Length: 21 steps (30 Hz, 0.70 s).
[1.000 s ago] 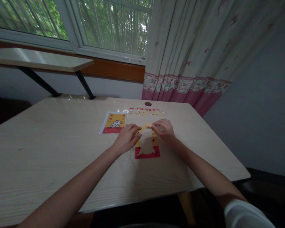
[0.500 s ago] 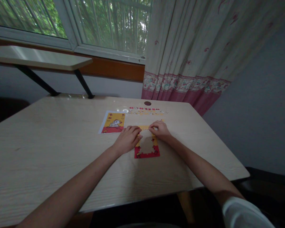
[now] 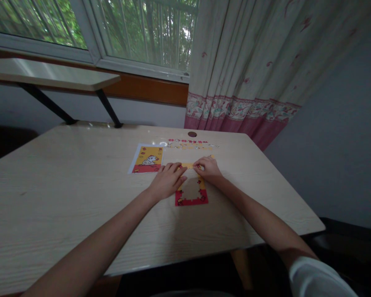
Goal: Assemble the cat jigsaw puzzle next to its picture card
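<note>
A yellow and red jigsaw frame (image 3: 191, 197) with a hollow middle lies on the wooden table (image 3: 80, 198). My left hand (image 3: 168, 180) rests on its upper left corner, fingers curled down onto the border. At the upper right corner my right hand (image 3: 208, 169) presses fingertips together on the top border pieces. A small yellow piece (image 3: 211, 156) shows just behind that hand. Whether either hand holds a piece is hidden.
A printed picture card (image 3: 146, 159) with a white animal lies left of the frame. A row of loose puzzle pieces (image 3: 190, 144) sits behind, near a round cable hole (image 3: 192, 134). A curtain (image 3: 250, 70), a window and a wall shelf (image 3: 49, 76) stand beyond the table.
My right hand came down from just above the top border onto its right corner. My left hand slid slightly forward along the border. The frame stayed put.
</note>
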Each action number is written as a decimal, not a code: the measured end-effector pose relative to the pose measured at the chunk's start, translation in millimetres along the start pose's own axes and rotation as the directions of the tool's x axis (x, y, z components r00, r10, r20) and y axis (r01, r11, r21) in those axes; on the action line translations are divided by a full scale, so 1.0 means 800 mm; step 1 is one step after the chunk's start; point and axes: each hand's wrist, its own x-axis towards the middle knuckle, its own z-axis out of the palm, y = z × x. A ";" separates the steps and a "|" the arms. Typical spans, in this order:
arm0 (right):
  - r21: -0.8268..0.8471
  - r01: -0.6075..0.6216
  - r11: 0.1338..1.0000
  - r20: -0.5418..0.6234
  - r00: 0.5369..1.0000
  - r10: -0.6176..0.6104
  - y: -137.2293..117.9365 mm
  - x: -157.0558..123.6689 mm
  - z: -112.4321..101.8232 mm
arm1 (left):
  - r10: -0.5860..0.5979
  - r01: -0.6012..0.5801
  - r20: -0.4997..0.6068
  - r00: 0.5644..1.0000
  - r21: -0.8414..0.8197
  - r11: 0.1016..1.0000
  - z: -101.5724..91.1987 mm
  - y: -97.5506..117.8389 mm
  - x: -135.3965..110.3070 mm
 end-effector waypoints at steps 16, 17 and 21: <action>-0.001 0.052 0.999 0.027 0.998 -0.052 -0.001 -0.008 0.006 | -0.043 0.041 0.046 0.998 0.044 0.998 -0.006 0.010 0.006; 0.012 0.059 0.998 0.027 0.998 -0.059 0.001 -0.007 0.005 | -0.036 0.034 0.043 0.998 0.037 0.999 -0.005 0.009 0.006; 0.122 0.110 0.986 0.004 0.994 -0.111 0.015 -0.005 -0.006 | 0.005 -0.004 0.022 1.000 -0.040 0.999 -0.003 0.000 0.003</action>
